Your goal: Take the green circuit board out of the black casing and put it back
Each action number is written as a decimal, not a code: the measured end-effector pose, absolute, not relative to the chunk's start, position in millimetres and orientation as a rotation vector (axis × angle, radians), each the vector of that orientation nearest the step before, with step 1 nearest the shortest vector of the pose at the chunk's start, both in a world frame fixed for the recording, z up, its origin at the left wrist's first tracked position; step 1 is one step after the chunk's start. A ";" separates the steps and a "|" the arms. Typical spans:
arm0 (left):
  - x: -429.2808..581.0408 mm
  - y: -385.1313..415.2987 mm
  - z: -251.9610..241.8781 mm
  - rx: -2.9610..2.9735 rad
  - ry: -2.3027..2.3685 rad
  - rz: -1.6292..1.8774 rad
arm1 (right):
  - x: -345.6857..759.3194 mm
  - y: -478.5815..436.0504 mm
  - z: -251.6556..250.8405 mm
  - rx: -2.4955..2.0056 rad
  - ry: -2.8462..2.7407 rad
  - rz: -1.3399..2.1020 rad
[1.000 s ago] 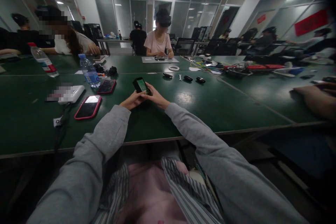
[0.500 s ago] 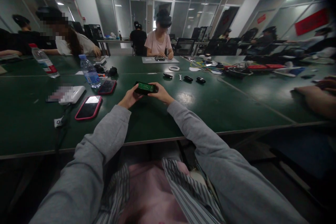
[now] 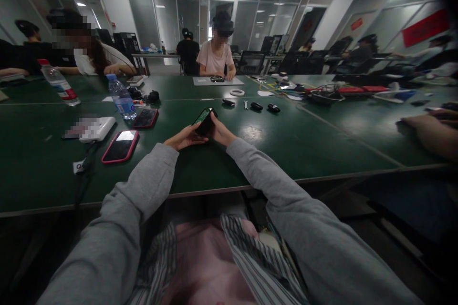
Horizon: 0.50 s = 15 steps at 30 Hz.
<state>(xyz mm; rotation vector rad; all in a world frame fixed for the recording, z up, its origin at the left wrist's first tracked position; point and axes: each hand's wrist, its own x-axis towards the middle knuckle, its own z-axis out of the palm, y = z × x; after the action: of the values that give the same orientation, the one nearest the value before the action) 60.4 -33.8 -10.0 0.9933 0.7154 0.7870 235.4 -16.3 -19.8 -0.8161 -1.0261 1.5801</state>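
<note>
Above the green table, I hold a black-cased device with a green circuit board (image 3: pixel 203 118) in both hands. Its board side faces up and it sits tilted, one end higher than the other. My left hand (image 3: pixel 185 138) grips the lower left end from beneath, the thumb along its edge. Wrapped round the right side is my right hand (image 3: pixel 219 130), its thumb near the upper corner. The fingers hide part of the case. Beyond them lie several small dark pieces, one of them a black oval part (image 3: pixel 256 107), and a small wrench (image 3: pixel 245 105).
On the left stand a blue-capped bottle (image 3: pixel 121 97) and a red-capped bottle (image 3: pixel 60 85). Two phones, one a pink-edged phone (image 3: pixel 120 147), lie near a white box (image 3: pixel 99 128). A white ring (image 3: pixel 236 93) and cables (image 3: pixel 324 96) lie farther back. A person (image 3: pixel 216 57) sits opposite.
The device has turned from lying nearly level to a steep slant, its right end now raised. My left hand has shifted lower beneath it, and my right hand has turned with it.
</note>
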 end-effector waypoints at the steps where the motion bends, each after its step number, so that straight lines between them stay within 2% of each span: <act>1: 61.1 -34.5 -9.0 1.042 0.749 0.754 | 233.8 -17.7 -19.5 -0.812 -1.011 1.638; 4: 61.6 -33.9 -7.0 1.197 0.959 0.778 | 233.9 -19.4 -16.1 -0.839 -0.879 1.703; 7: 60.8 -30.8 -6.6 1.254 1.131 0.969 | 235.3 -18.1 -12.8 -0.884 -0.717 1.669; 12: 62.9 -28.5 -6.9 0.943 0.941 1.069 | 225.4 -17.3 -14.5 -0.931 -0.776 1.615; 15: 65.5 -28.9 -7.1 0.800 0.875 1.054 | 214.6 -18.8 -19.5 -0.983 -1.030 1.369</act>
<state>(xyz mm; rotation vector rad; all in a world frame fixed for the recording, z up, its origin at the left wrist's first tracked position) 65.5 -28.9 -7.1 0.7995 0.8748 1.0535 214.6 -18.8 -19.5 -0.9829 -1.0297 1.3686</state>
